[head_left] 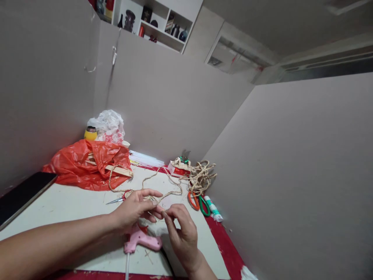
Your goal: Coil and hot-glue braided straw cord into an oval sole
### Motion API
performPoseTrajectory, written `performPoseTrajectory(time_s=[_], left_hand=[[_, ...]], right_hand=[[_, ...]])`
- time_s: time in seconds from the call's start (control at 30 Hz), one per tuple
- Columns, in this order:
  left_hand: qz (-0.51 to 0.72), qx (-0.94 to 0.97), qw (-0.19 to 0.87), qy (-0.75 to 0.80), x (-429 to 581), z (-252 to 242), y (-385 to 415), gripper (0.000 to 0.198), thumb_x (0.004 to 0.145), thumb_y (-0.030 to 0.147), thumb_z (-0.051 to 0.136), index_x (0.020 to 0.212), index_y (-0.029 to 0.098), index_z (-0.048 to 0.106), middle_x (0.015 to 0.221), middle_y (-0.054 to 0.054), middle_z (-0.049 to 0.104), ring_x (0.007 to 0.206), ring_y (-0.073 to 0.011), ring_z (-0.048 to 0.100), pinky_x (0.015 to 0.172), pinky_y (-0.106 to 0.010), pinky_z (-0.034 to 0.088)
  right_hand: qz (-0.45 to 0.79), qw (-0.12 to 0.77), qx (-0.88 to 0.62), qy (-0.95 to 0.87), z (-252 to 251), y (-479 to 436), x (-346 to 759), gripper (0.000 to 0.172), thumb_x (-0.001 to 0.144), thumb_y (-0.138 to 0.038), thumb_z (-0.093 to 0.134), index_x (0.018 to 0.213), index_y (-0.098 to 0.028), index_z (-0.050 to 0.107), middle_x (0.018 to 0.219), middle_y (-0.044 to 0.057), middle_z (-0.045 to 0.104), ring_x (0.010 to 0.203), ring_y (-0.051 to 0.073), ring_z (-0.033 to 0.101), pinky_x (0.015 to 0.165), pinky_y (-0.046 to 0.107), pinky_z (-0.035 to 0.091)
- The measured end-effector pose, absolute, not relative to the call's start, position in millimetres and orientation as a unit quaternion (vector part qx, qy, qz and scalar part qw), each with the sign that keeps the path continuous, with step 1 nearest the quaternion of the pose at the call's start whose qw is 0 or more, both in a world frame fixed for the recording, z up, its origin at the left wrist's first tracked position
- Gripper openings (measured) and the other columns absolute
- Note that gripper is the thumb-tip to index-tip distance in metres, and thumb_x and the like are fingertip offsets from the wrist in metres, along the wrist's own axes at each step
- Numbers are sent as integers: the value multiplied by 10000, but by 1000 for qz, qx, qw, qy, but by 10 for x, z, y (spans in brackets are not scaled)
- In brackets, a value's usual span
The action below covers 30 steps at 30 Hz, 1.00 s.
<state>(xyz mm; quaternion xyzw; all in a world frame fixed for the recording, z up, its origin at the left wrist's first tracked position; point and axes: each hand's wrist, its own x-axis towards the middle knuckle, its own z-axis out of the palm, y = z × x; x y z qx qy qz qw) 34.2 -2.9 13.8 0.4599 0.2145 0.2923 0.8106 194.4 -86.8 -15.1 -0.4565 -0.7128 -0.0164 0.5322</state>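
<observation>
Over the middle of the white board (96,229), my left hand (140,208) is held with its fingers apart, a fingertip meeting my right hand. The thumb and forefinger of my right hand (182,229) are pinched together, and what lies between them is too small to name. Below my hands rests a pink glue gun (145,240) with a clear stick at its end. Beige rope (175,192) loops behind my fingers and runs to a tangled bundle (202,177). Red-handled scissors (116,200) lie just behind my left hand, partly hidden.
An orange plastic bag (78,165) with wooden sticks (119,170) lies at the back left, near a dark phone (25,194). Green-handled scissors (204,207), an orange handle (193,201) and a white-and-green tube (213,210) lie on the right. White sticks (147,159) line the back.
</observation>
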Motion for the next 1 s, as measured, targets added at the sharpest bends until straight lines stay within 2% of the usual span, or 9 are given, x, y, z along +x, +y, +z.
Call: performPoseTrajectory(time_s=[0.2, 0.33, 0.47, 0.6, 0.7, 0.77, 0.83, 0.9, 1.0], left_hand=[[300, 436, 818, 226, 317, 230, 14, 366, 687, 257, 747, 1010, 132, 630, 750, -104, 764, 643, -176, 713, 563, -228, 514], [350, 434, 801, 218, 230, 410, 126, 390, 713, 276, 745, 1063, 155, 623, 683, -53, 731, 674, -161, 697, 582, -211, 504], [399, 458, 763, 222, 208, 435, 222, 368, 712, 286, 764, 1030, 169, 619, 589, 17, 649, 536, -96, 588, 540, -196, 472], [404, 475, 746, 235, 275, 296, 278, 303, 707, 348, 757, 899, 170, 605, 461, 85, 501, 425, -68, 455, 491, -202, 430], [416, 501, 717, 249, 306, 201, 376, 293, 726, 404, 731, 864, 178, 605, 408, 123, 391, 374, -57, 353, 464, -203, 393], [422, 527, 690, 261, 302, 154, 475, 296, 748, 447, 703, 814, 174, 611, 400, 122, 367, 370, -60, 341, 447, -197, 357], [424, 556, 660, 275, 284, 105, 585, 326, 777, 482, 665, 749, 162, 612, 418, 99, 399, 394, -63, 373, 447, -192, 336], [420, 587, 628, 292, 262, 44, 687, 350, 805, 488, 635, 722, 148, 617, 464, 70, 461, 435, -71, 425, 470, -197, 356], [394, 636, 581, 320, 235, -75, 812, 306, 848, 432, 623, 787, 133, 635, 574, 38, 550, 522, -98, 519, 537, -226, 435]], right_hand=[[39, 510, -484, -710, -66, -789, 2056, 148, 885, -124, 559, 788, -231, 593, 723, 9, 549, 675, 186, 510, 621, 300, 399], [102, 538, -532, -645, -11, -755, 2189, 164, 913, -272, 582, 757, -225, 563, 683, -4, 523, 629, 177, 497, 591, 292, 399], [203, 560, -563, -573, -61, -671, 2269, 314, 998, -403, 427, 745, -224, 477, 586, -40, 481, 494, 139, 483, 488, 257, 417], [253, 561, -566, -549, -107, -549, 2264, 428, 1028, -439, 270, 644, -254, 297, 513, -84, 342, 427, 114, 402, 461, 239, 372], [283, 511, -564, -584, -60, -552, 2197, 426, 1006, -426, 341, 622, -242, 349, 500, -71, 380, 442, 118, 414, 494, 247, 375], [307, 448, -554, -631, -19, -633, 2123, 304, 944, -375, 486, 685, -217, 502, 573, -29, 501, 527, 147, 495, 542, 262, 415], [320, 380, -540, -679, -7, -759, 2042, 73, 827, -283, 645, 848, -214, 636, 715, 14, 610, 651, 193, 562, 617, 295, 451], [303, 321, -535, -720, -37, -887, 1968, 306, 704, -187, 736, 1002, -229, 679, 928, 69, 673, 836, 266, 589, 772, 368, 457], [212, 202, -540, -789, -120, -1003, 1870, 494, 730, -115, 651, 1208, -226, 596, 1176, 107, 629, 1074, 312, 539, 964, 426, 393]])
